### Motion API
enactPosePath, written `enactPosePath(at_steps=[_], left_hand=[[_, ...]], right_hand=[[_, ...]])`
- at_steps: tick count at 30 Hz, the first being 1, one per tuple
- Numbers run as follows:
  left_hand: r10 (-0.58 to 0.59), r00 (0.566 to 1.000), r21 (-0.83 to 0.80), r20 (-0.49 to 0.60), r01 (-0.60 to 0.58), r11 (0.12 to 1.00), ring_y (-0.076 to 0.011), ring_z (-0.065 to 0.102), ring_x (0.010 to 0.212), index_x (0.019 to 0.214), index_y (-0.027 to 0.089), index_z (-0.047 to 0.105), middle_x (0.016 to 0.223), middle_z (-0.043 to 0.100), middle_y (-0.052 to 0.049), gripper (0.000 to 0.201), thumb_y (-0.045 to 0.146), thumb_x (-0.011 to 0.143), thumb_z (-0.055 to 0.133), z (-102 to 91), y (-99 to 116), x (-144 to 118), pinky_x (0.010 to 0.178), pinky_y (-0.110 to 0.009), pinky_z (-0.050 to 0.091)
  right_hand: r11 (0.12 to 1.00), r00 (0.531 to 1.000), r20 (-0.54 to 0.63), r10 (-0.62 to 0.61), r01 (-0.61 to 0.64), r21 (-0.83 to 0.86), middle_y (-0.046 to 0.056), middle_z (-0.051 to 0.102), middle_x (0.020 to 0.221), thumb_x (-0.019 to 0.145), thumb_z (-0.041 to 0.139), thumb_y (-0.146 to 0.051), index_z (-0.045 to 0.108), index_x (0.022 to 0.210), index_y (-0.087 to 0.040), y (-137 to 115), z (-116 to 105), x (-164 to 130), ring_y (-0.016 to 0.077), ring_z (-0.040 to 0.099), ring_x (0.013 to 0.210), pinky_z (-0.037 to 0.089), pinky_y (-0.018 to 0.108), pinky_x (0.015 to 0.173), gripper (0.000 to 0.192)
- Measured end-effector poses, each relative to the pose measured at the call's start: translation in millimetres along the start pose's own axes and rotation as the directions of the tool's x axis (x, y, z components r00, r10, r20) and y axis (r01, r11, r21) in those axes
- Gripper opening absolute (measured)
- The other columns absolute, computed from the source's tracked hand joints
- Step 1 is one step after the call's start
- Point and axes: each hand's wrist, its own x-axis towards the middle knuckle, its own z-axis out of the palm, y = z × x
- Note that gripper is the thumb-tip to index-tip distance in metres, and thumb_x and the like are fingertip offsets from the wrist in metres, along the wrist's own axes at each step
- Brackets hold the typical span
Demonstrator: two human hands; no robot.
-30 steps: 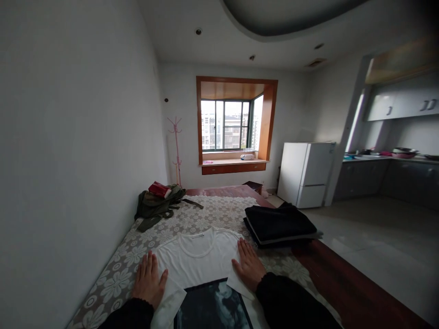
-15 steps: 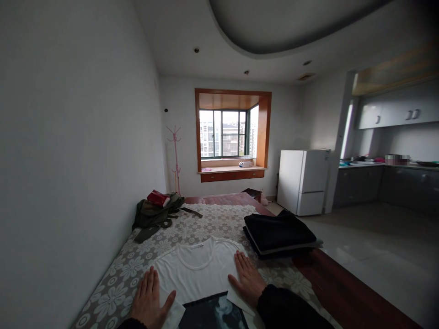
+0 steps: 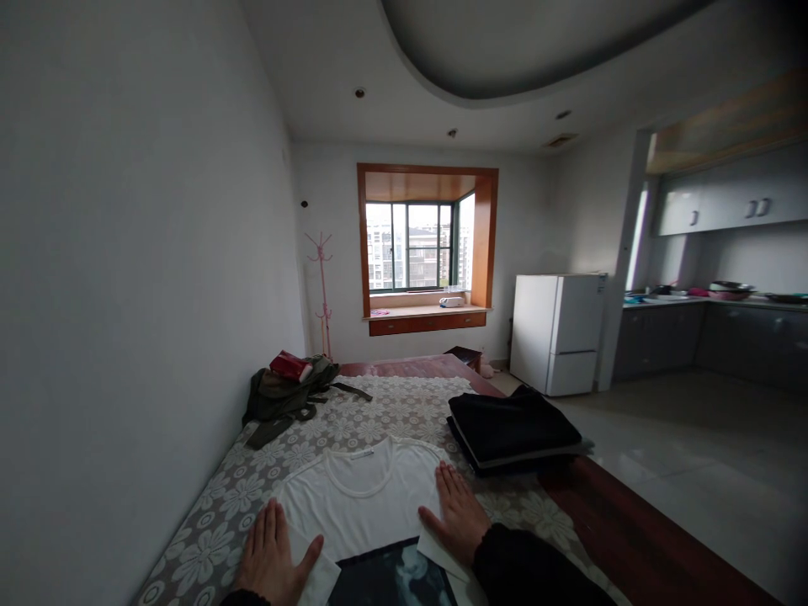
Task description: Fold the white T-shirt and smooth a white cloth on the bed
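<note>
A white T-shirt (image 3: pixel 363 497) with a dark printed panel (image 3: pixel 391 576) lies flat on a floral lace cover (image 3: pixel 391 404) over a low wooden platform. My left hand (image 3: pixel 271 560) rests flat, fingers apart, on the shirt's left folded side. My right hand (image 3: pixel 454 518) presses flat on the shirt's right edge. Neither hand holds anything.
A stack of folded dark clothes (image 3: pixel 514 429) sits right of the shirt. An olive bag (image 3: pixel 284 396) with a red item (image 3: pixel 290 366) lies near the wall. Beyond are a pink coat stand (image 3: pixel 321 286), a bay window (image 3: pixel 420 248), a white fridge (image 3: pixel 555 332) and kitchen counters (image 3: pixel 713 332).
The view has tilted upward, so the hands sit lower in the frame. My left hand has slid a little toward me along the shirt's left side; the right hand stays in place.
</note>
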Motion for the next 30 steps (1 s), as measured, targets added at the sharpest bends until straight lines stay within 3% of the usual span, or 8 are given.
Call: enactPosePath(at_steps=[10,17,24,30], left_hand=[[0.017,0.997,-0.048,-0.070,-0.020,0.999,-0.0385,0.023,0.149,0.147,-0.010,0.033,0.158,0.028,-0.028,0.108,0.072,0.079,0.035,6.7,-2.5,0.0,0.121,-0.049,0.017],[0.051,0.969,-0.055,-0.242,-0.066,0.996,-0.0373,0.023,0.149,0.148,-0.009,0.034,0.159,0.028,-0.027,0.106,0.071,0.079,0.037,12.0,-5.6,0.6,0.121,-0.050,0.016],[0.042,0.991,-0.107,-0.126,-0.056,0.993,-0.0388,0.026,0.148,0.146,-0.011,0.035,0.157,0.030,-0.028,0.104,0.069,0.079,0.036,16.6,-8.5,0.7,0.120,-0.050,0.020],[0.045,0.992,-0.077,-0.119,-0.055,0.996,-0.0389,0.026,0.148,0.146,-0.009,0.036,0.158,0.029,-0.028,0.103,0.070,0.081,0.035,15.8,-6.3,1.2,0.120,-0.051,0.020]], right_hand=[[1.000,1.000,0.012,-0.013,0.013,0.019,0.021,0.021,0.161,0.090,0.024,-0.076,0.029,0.153,0.002,-0.8,-3.4,-1.2,0.0365,0.014,0.150,0.009,0.048,0.122,0.100],[0.997,0.991,-0.101,-0.083,0.082,-0.010,0.013,0.008,0.165,0.089,0.037,-0.072,0.022,0.157,-0.006,-4.3,-20.6,-2.3,0.0333,0.000,0.152,0.003,0.048,0.123,0.097],[0.996,0.995,0.050,-0.081,0.079,0.033,0.018,0.012,0.164,0.089,0.029,-0.078,0.022,0.156,-0.001,-1.5,-10.4,-1.9,0.0342,0.011,0.151,0.011,0.047,0.122,0.102],[0.996,0.995,0.044,-0.085,0.084,0.031,0.018,0.014,0.164,0.088,0.028,-0.079,0.022,0.156,-0.001,-1.0,-8.1,-1.9,0.0344,0.011,0.151,0.009,0.046,0.122,0.103]])
